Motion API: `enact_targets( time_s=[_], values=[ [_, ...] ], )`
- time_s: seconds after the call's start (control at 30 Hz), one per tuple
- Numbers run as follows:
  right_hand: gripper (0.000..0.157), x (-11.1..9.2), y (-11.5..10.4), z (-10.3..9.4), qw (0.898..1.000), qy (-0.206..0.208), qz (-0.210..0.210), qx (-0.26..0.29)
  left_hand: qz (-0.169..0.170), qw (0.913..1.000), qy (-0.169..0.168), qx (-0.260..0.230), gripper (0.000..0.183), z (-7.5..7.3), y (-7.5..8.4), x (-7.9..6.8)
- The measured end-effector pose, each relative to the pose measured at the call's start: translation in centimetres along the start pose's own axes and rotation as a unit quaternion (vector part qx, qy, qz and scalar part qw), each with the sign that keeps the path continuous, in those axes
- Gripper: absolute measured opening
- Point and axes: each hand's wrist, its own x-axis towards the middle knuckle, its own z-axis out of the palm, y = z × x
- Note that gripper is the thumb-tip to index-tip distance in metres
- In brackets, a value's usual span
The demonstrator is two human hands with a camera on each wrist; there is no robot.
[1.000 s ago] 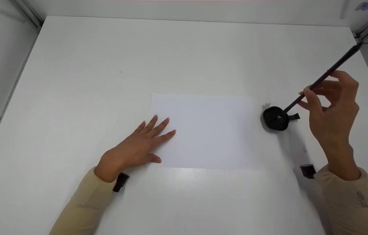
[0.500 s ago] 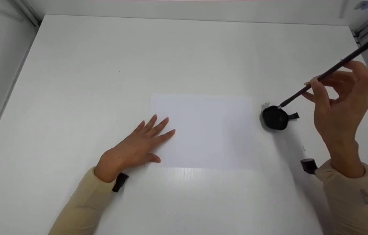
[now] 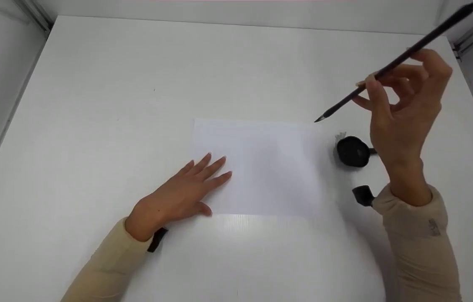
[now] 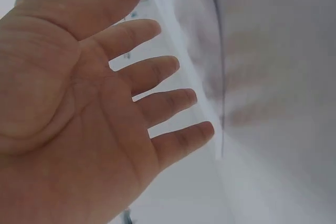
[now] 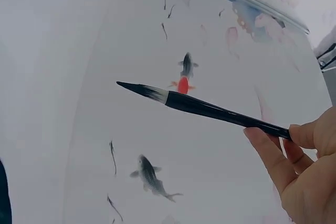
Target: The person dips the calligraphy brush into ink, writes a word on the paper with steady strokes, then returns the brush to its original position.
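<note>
My right hand (image 3: 408, 100) pinches a dark-handled calligraphy brush (image 3: 404, 56) between thumb and fingers, tilted with its bristles down to the left. The brush tip overlaps the upper right corner of a blank white sheet of paper (image 3: 261, 167) in the head view. Up close in the right wrist view, the brush (image 5: 210, 109) has a black, pointed tip and paler bristles near the ferrule. With fingers spread, my left hand (image 3: 182, 193) rests on the paper's left edge; its palm (image 4: 79, 114) faces the left wrist camera. A small black ink dish (image 3: 353, 152) lies right of the paper.
The white table (image 3: 94, 105) reaches back to a pale wall (image 3: 236, 12). Painted fish (image 5: 149, 174) and petals show on a surface behind the brush in the right wrist view. A black wrist camera (image 3: 363, 196) juts from the right sleeve.
My right hand has lifted the brush out of the ink dish and carried it left and farther back, toward the paper's corner. My left hand has slid slightly to the right.
</note>
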Motion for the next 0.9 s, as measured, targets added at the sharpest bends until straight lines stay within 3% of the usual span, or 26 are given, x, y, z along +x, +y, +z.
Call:
enact_targets(
  time_s=[0.2,0.57,0.9],
  values=[
    [0.043,0.3,0.1,3.2,0.998,-0.038,-0.037,0.021,-0.004,0.9997,-0.012,0.022,0.080,0.3,0.6,0.2],
    [0.042,-0.8,1.7,8.9,0.987,-0.118,-0.102,0.046,0.013,0.9997,-0.002,0.018,0.076,0.4,0.4,0.3],
    [0.044,-2.0,3.7,12.0,0.984,-0.151,-0.087,0.048,0.015,0.9996,-0.004,0.022,0.073,0.4,0.4,0.3]
  ],
)
